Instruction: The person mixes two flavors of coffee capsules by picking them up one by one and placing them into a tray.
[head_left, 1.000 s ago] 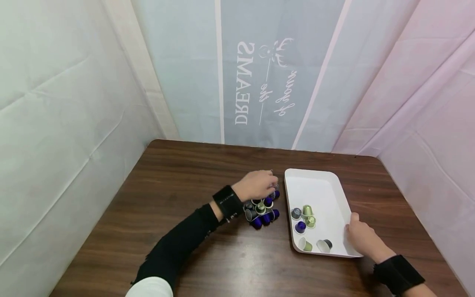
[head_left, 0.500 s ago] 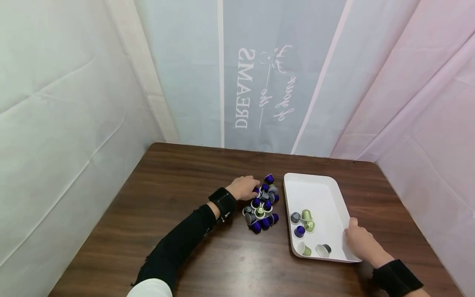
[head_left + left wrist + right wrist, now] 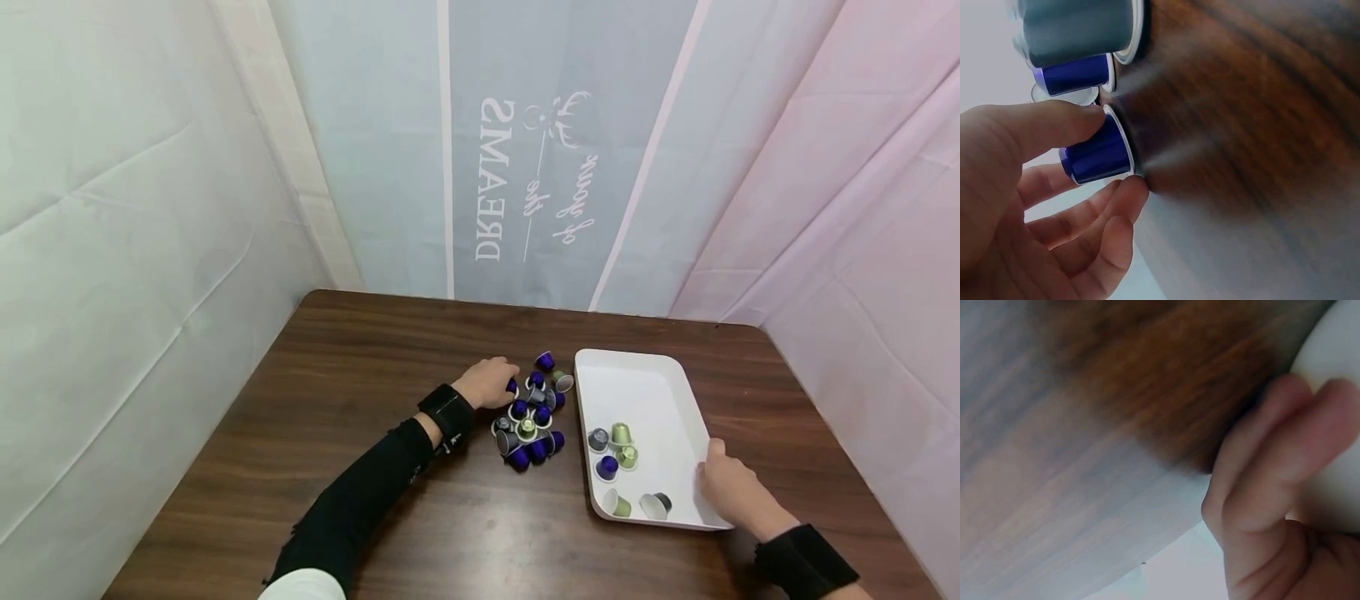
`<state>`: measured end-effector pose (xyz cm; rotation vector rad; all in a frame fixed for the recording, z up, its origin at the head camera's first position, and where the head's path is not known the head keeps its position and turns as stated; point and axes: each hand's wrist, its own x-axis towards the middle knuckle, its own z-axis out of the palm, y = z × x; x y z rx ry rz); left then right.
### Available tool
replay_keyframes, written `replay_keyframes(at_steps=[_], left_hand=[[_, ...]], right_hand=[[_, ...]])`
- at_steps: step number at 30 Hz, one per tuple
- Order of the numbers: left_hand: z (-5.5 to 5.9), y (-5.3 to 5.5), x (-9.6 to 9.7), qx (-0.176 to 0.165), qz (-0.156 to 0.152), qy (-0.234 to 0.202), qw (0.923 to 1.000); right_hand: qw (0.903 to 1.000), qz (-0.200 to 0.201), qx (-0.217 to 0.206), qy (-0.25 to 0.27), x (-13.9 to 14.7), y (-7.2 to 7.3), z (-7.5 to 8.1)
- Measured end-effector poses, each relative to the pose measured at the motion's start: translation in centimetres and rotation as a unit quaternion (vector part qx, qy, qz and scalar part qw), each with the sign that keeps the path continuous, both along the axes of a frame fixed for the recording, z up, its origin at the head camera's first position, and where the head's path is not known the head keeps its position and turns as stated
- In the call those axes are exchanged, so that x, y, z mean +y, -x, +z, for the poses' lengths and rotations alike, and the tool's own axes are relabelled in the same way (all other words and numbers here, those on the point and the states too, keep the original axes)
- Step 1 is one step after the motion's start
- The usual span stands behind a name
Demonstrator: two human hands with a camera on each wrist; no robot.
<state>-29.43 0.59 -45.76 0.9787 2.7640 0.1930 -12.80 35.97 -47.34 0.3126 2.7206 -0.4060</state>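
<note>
Head: left hand (image 3: 486, 383) at left edge of capsule pile (image 3: 537, 450), gripping a purple capsule (image 3: 512, 386), mostly hidden by the hand. Pile, mixed purple, grey and green, sits between that hand and white tray (image 3: 637, 383). Tipped green capsule (image 3: 562, 382) just beside tray's left wall. Tray has six capsules toward its near end, at least two on their sides. Right hand (image 3: 735, 490) grips tray's right rim. Wood table (image 3: 360, 350) under all; lettered backdrop (image 3: 525, 150) behind.

Left wrist: purple capsule pinched between thumb and fingers, grip narrow. Grey capsule (image 3: 1079, 28) and second purple capsule (image 3: 1075, 75) crowd the thumb side.

Right wrist: bent fingers against tray edge, blurry; only part of tray visible.
</note>
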Motion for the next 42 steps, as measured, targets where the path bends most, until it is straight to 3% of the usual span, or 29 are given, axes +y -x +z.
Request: replay_keyframes(at_steps=[8,17,27,34,42], left_hand=[[-0.3,0.4,-0.6,0.006,0.001,-0.031,0.9995],[1.4,-0.2,-0.5,0.008,0.000,-0.074,0.9972],[2.7,-2.8,1.8,0.029,-0.039,-0.099,0.9938],[2.7,-4.7,4.5,0.062,-0.083,-0.118,0.9876],[2.7,-6.6,7.3,0.067,-0.124,-0.118,0.9829]], right_hand=[[0.9999,-0.002,-0.010,0.001,-0.2,0.1,0.4],[1.0000,0.004,0.003,0.002,-0.2,0.0,0.5],[0.9999,0.010,0.014,-0.001,-0.3,-0.3,0.4],[0.9992,0.027,0.030,-0.007,-0.2,-0.3,0.3],[0.9993,0.026,0.026,0.001,-0.2,-0.2,0.4]])
